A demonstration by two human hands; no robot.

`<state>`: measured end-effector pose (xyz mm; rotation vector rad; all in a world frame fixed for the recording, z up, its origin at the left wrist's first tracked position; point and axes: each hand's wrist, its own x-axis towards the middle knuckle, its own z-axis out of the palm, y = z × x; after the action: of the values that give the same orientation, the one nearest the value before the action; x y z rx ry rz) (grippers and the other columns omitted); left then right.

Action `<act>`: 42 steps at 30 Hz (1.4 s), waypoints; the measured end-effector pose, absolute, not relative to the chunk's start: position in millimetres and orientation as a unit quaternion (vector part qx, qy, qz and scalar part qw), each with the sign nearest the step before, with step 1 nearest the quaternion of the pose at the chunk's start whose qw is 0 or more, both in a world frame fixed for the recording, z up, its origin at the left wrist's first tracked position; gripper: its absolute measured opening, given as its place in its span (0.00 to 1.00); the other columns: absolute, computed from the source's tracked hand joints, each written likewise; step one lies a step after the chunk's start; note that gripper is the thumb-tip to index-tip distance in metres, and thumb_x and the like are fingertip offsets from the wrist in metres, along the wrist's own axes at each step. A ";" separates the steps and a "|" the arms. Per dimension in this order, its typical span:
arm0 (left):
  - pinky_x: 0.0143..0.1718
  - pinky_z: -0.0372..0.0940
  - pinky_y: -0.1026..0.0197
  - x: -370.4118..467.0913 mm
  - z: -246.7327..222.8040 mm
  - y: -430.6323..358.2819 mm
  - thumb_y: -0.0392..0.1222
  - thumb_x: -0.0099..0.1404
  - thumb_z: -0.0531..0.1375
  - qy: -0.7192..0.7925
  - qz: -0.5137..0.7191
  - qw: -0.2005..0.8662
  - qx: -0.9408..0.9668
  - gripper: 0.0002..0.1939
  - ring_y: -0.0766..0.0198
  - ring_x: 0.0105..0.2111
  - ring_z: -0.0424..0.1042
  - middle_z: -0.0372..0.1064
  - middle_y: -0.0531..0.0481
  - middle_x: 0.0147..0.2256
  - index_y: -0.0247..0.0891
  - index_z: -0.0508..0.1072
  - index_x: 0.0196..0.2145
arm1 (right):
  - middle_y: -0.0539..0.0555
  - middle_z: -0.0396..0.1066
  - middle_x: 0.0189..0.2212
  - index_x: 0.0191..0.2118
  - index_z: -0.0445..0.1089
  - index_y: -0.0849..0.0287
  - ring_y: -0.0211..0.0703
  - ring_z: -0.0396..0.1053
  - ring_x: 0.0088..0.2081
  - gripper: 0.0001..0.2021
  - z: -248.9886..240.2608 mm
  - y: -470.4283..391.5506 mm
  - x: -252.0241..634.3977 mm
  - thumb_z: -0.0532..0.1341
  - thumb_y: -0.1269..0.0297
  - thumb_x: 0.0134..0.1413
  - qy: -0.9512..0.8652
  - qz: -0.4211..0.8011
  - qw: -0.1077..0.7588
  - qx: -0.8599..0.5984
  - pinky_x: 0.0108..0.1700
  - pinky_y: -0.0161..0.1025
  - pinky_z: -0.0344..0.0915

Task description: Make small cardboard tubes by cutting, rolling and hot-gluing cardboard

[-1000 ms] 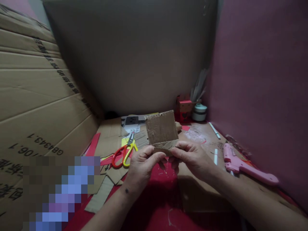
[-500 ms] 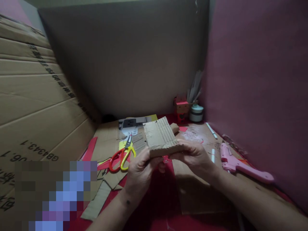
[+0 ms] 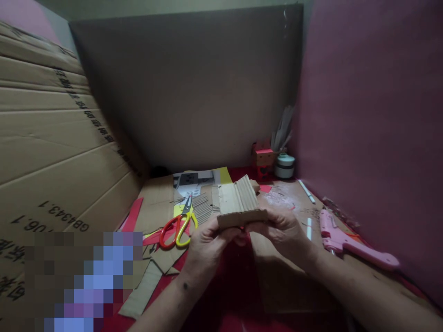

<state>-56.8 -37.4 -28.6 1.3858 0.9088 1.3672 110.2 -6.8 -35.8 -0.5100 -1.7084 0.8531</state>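
Here we are, the cardboard piece point(image 3: 238, 197) up in the air over the counter point(image 3: 230, 281), both hands on it! The left hand point(image 3: 205, 244) pinches its near left corner, the right hand point(image 3: 284, 227) its near right, each grip closed, thumb and fingers tight on the edge. And what's done? The piece is cut to a small panel, ridged down its right side, and a narrow strip point(image 3: 242, 219) already stands at an angle along the near edge. Folded or glued there? Can't call it from here! It's not set down, not joined to anything else in view; what shaping is left, the view doesn't say.

Off to the side, the scissors point(image 3: 186, 215) lie out of hand, blades apart, cardboard scraps point(image 3: 141, 289) strewn nearby, and the glue gun point(image 3: 342, 242) rests on the right, untouched.

Now the tricky bits: the panel's underside is out of sight, most fingertips are tucked behind the strip, coarse blocks mask the lower left, and both forearms run out of frame. Whether any glue sits on that panel is too dim to tell.
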 end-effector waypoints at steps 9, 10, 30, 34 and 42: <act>0.32 0.67 0.66 -60.4 -31.3 -35.3 0.35 0.55 0.62 0.371 0.572 0.429 0.592 0.02 0.67 0.28 0.70 0.70 0.52 0.27 0.37 0.76 0.28 | 0.48 0.73 0.28 0.35 0.72 0.57 0.35 0.70 0.30 0.04 -30.2 -9.4 111.8 0.63 0.70 0.51 -0.782 0.257 0.526 -0.213 0.34 0.31 0.66; 0.34 0.66 0.66 -62.8 -30.8 -34.8 0.35 0.55 0.62 0.371 0.569 0.415 0.605 0.02 0.67 0.30 0.70 0.70 0.52 0.29 0.37 0.77 0.28 | 0.49 0.72 0.29 0.36 0.72 0.57 0.35 0.69 0.30 0.06 -29.9 -6.8 113.3 0.64 0.70 0.49 -0.784 0.264 0.519 -0.216 0.33 0.30 0.66; 0.32 0.65 0.63 -66.3 -34.7 -33.3 0.35 0.49 0.66 0.336 0.537 0.460 0.622 0.18 0.63 0.33 0.69 0.70 0.50 0.35 0.41 0.70 0.39 | 0.52 0.73 0.36 0.48 0.68 0.55 0.38 0.71 0.36 0.20 -25.5 -2.6 121.7 0.60 0.77 0.47 -0.827 0.174 0.498 -0.196 0.36 0.36 0.68; 0.33 0.63 0.64 -68.5 -37.8 -34.2 0.36 0.52 0.65 0.325 0.553 0.363 0.676 0.13 0.63 0.34 0.69 0.69 0.50 0.34 0.41 0.73 0.38 | 0.53 0.75 0.33 0.39 0.73 0.57 0.38 0.73 0.33 0.13 -28.3 -7.0 121.2 0.61 0.78 0.46 -0.803 0.207 0.524 -0.193 0.34 0.34 0.69; 0.34 0.62 0.62 -71.4 -38.1 -42.0 0.39 0.58 0.60 0.351 0.547 0.216 0.728 0.05 0.63 0.28 0.66 0.68 0.50 0.27 0.40 0.76 0.34 | 0.51 0.74 0.27 0.34 0.74 0.57 0.36 0.71 0.27 0.07 -27.8 -23.0 118.2 0.63 0.73 0.47 -0.784 0.229 0.535 -0.218 0.28 0.32 0.67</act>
<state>-71.4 -42.0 -38.1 2.0193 0.9737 1.5174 118.2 -23.0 -27.8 -0.5196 -1.8665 0.5446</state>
